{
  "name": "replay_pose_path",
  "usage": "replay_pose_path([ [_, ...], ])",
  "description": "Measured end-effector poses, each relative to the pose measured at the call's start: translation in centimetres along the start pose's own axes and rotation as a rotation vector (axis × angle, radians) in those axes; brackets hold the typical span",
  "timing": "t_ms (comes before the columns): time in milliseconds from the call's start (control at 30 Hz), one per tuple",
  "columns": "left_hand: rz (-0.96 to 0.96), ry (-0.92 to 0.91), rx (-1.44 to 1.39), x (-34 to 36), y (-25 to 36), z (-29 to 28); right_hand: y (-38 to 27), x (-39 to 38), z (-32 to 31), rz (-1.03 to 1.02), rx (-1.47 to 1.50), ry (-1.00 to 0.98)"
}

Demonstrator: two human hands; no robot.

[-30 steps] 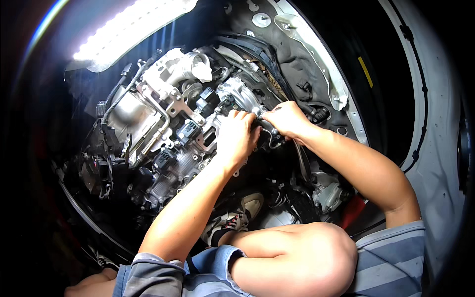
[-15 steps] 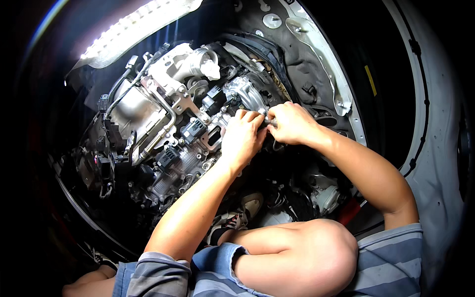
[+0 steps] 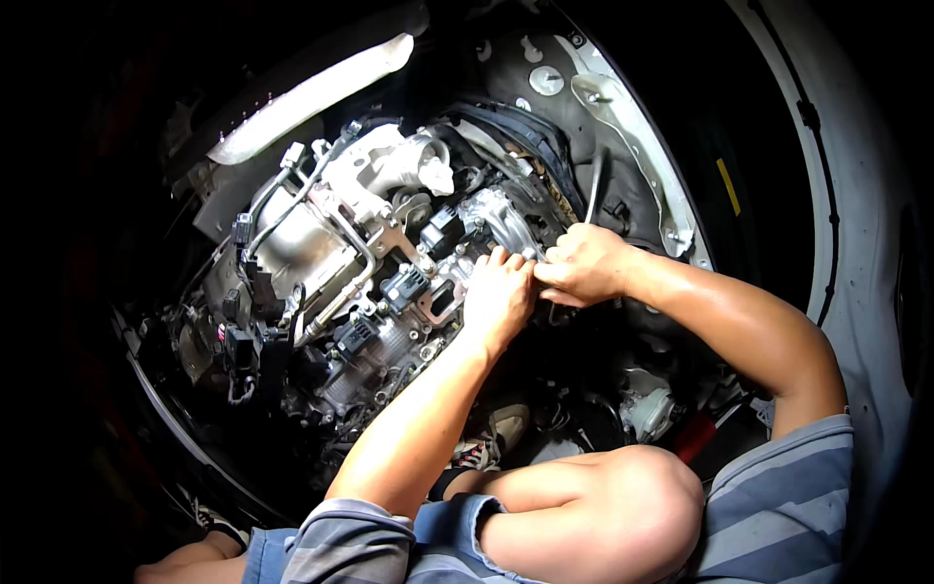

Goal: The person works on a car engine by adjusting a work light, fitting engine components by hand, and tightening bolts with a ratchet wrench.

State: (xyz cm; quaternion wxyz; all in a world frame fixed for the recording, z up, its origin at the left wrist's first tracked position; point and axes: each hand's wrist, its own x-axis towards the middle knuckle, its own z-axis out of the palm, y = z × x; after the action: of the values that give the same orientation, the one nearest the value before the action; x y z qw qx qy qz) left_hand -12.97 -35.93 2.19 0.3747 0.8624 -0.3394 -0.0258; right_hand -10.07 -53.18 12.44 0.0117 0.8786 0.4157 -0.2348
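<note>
My left hand (image 3: 498, 297) is closed at the silver casting (image 3: 498, 216) on the engine, fingers bent; what they hold is hidden. Beside and touching it, my right hand (image 3: 584, 268) is curled round a slender grey tube (image 3: 596, 185) that rises up behind my knuckles. Black electrical units (image 3: 405, 287) with connectors are mounted left of my hands, near a pale metal bracket (image 3: 384, 248) and a large polished cover (image 3: 287, 229).
A lamp strip (image 3: 311, 97) crosses the upper left. A metal body rail (image 3: 647, 180) and grey panel (image 3: 856, 292) run down the right. My bent knee (image 3: 623, 516), shoe (image 3: 506, 426) and a red object (image 3: 693, 440) occupy the lower area.
The view has shifted, so the engine sits lower and further right. My right fist has turned, and the grey tube now stands up above it. Both hands remain together.
</note>
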Motion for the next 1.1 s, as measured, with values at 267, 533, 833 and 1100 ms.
replay_pose_path([
  [267,0.011,0.039,-0.068,-0.5,-0.5,0.1,3.6,0.7,0.9,-0.353,-0.074,0.373],
  [533,-0.061,0.071,-0.195,-0.3,-0.1,-0.8,-1.2,1.2,5.4,0.244,-0.137,0.81],
  [833,0.004,0.075,-0.001,-0.8,-1.3,0.7,-2.1,1.0,5.3,0.405,-0.036,0.786],
  [1100,0.214,0.059,-0.284,-1.6,2.1,-1.4,-6.5,-5.1,0.4,0.419,0.055,0.32],
])
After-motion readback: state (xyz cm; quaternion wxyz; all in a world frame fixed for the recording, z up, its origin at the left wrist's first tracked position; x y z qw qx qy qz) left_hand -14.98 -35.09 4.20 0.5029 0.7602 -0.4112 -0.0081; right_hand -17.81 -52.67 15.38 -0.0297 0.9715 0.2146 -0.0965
